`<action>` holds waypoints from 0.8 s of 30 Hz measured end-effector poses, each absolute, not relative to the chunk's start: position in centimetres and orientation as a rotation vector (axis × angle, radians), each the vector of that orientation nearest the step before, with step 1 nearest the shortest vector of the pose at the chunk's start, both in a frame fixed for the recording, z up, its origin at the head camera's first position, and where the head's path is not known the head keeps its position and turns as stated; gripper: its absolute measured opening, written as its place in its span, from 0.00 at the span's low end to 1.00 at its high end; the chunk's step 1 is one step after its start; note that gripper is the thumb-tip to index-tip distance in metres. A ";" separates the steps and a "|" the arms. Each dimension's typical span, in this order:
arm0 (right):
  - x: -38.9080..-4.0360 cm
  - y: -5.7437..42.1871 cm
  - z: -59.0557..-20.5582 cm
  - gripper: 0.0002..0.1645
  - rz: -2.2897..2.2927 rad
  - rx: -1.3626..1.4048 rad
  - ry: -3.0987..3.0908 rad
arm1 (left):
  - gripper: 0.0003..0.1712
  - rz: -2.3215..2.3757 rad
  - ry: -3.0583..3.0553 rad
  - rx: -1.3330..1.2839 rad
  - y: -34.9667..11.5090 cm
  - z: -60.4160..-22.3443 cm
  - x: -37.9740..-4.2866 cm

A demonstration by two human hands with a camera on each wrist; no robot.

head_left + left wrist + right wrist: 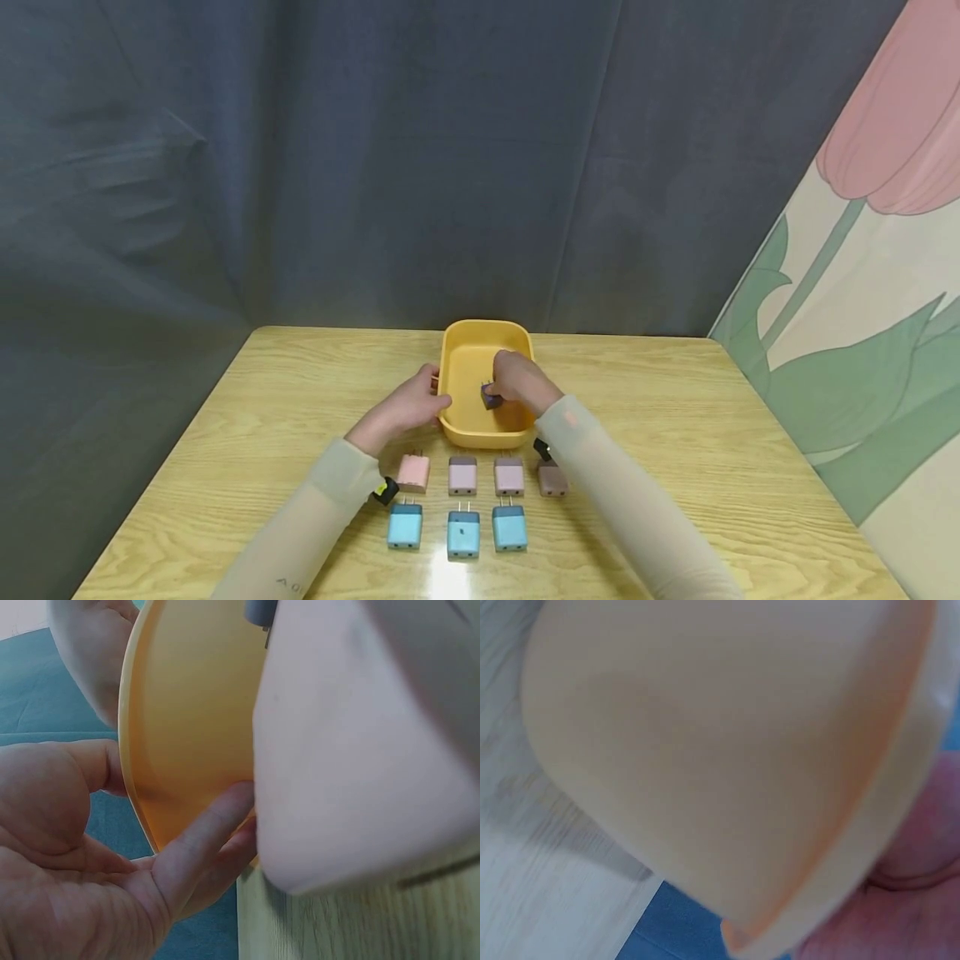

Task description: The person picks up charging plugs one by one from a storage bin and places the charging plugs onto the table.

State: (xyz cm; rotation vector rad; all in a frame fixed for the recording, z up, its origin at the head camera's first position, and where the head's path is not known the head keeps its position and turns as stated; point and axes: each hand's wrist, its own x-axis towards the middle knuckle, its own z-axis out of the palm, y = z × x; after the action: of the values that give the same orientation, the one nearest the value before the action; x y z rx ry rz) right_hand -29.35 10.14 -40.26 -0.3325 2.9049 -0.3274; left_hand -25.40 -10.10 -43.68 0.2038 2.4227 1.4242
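Observation:
In the head view a yellow bin (pixel 480 440) stands near the back of the table. My left hand (pixel 408 406) grips its left side, thumb over the rim and fingers along the outer wall (pixel 195 697). Reaching inside from the right, my right hand (pixel 521 380) pinches a dark blue wall charger (pixel 491 398) low in the bin, its prongs pointing away. The right wrist view shows the bin's outer wall (pixel 705 750), with part of the right hand (pixel 907 900) beyond the rim. That charger is hidden there.
Before the bin, a row holds a pink charger (pixel 413 473), two lilac chargers (pixel 462 477) and a mauve charger (pixel 553 480) beside the right sleeve. Three light blue chargers (pixel 463 535) lie nearer. A dark curtain (pixel 420 167) hangs behind the wooden table (pixel 660 433).

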 end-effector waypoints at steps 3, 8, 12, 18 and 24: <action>-29.2 10.5 -40.2 0.15 -0.346 -0.414 2.928 | 0.34 1.422 2.419 0.201 -10.1 -43.7 -25.4; -29.0 10.6 -39.7 0.28 -0.322 -0.659 2.841 | 0.33 1.416 2.421 0.201 -10.0 -43.7 -25.3; -28.6 10.4 -39.6 0.26 -0.252 -0.761 2.789 | 0.33 1.403 2.427 0.194 -10.2 -43.7 -25.4; -28.6 10.0 -40.4 0.22 -0.187 -0.794 2.801 | 0.32 1.409 2.423 0.191 -10.2 -43.7 -25.3; -28.7 10.0 -41.1 0.20 -0.179 -0.795 2.793 | 0.33 1.407 2.423 0.189 -10.2 -43.7 -25.2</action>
State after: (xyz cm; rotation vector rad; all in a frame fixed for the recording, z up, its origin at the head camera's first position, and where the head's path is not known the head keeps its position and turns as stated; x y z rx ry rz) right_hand -28.73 10.01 -41.09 -0.7947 2.7934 -0.1788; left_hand -25.21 -10.22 -43.72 0.1887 2.4227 1.4073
